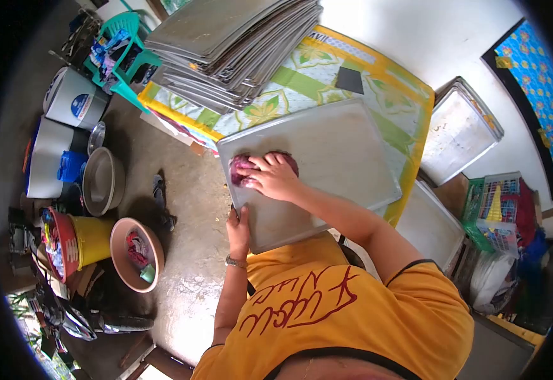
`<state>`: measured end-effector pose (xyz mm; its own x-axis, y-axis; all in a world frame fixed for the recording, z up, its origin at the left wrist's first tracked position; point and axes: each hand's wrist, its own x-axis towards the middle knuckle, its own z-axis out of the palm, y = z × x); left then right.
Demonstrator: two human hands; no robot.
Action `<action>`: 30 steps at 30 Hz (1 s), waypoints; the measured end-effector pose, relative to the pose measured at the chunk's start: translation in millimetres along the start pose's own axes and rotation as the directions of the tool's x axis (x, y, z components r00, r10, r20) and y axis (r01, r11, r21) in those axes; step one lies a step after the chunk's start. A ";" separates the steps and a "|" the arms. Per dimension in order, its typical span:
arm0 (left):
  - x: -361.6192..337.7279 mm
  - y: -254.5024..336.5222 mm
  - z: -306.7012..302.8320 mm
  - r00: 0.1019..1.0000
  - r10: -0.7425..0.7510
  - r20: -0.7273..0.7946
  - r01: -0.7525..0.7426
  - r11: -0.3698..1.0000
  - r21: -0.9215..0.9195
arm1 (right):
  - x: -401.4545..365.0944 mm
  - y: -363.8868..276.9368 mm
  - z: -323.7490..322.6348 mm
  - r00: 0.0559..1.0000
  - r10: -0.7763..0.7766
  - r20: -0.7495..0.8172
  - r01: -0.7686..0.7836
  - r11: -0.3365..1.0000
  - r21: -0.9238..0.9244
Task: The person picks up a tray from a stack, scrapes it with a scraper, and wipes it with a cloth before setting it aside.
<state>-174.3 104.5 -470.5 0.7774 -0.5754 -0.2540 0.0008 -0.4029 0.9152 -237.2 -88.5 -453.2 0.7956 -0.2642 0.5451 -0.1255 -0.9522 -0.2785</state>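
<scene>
A flat metal baking tray (346,152) lies tilted in front of me, one end over the table and the near corner by my shirt. My left hand (239,233) grips its left edge, thumb on top and the other fingers mostly hidden beneath. My right hand (274,175) presses a bunched dark-red cloth (239,171) onto the tray's left part, its fingers bent over the cloth. Beyond the tray, a tall stack of similar trays (226,57) stands on the table.
The table wears a green and yellow patterned cover (314,57) with a dark square (350,80) on it. More trays (460,130) lean at the right wall near a green crate (489,209). Left on the floor are a pink basin (121,253), a yellow bucket (91,240) and a green chair (121,28).
</scene>
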 end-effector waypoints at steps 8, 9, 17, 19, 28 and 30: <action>0.1 -1.5 2.0 0.996 0.030 -0.079 -0.026 0.998 0.053 | -31.1 170.4 -62.7 0.843 0.503 -0.189 -0.521 0.679 -0.516; -0.3 0.0 2.5 0.995 0.042 -0.086 -0.038 0.998 0.044 | -38.0 189.7 -75.2 0.808 0.518 -0.281 -0.576 0.592 -0.563; -1.1 -3.3 6.8 0.985 0.075 -0.154 -0.072 0.997 0.027 | -107.2 187.2 -126.2 0.508 0.826 -0.243 -0.739 0.273 -0.616; -2.2 -1.3 5.5 0.986 0.053 -0.159 -0.045 0.998 0.055 | -130.8 160.2 -140.0 0.506 0.834 -0.218 -0.726 0.275 -0.631; -5.2 -0.6 7.4 0.989 0.005 -0.148 -0.003 1.000 0.015 | -180.6 23.3 -136.7 0.532 0.844 -0.064 -0.685 0.385 -0.618; -9.8 10.3 8.3 0.988 0.001 -0.155 0.005 0.999 0.039 | -166.5 -20.0 -111.2 0.647 0.760 0.054 -0.635 0.577 -0.514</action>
<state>-187.1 100.0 -461.2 0.8656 -0.4583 -0.2015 -0.0195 -0.4330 0.9012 -433.1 -42.4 -450.4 0.4517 -0.8867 0.0985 -0.8820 -0.4604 -0.1005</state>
